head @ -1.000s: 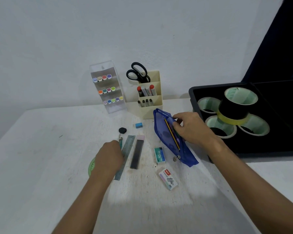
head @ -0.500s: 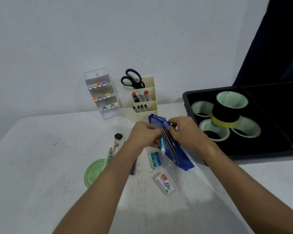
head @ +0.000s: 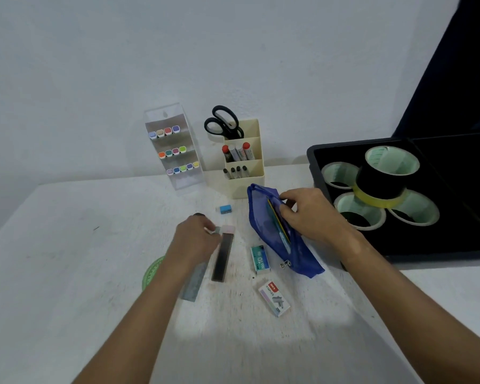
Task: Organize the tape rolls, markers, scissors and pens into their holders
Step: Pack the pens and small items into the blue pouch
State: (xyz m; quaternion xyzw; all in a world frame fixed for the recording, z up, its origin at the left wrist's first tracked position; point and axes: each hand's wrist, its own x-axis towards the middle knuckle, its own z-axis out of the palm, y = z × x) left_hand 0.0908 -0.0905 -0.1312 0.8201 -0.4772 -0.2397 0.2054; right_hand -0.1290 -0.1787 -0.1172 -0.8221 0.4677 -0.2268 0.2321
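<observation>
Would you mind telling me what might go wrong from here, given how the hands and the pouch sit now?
1. The right hand holds open the blue zip pouch, with a yellow pencil at its mouth; tilting could spill it.
2. The left hand reaches among the grey ruler and black flat strip; it may knock them.

The marker rack (head: 174, 146) stands left of the pen holder (head: 244, 159), scissors (head: 223, 124) in it. Right lies the tray (head: 455, 256) holding tape rolls (head: 383, 176); the pouch (head: 277, 234) lies before the holder.
</observation>
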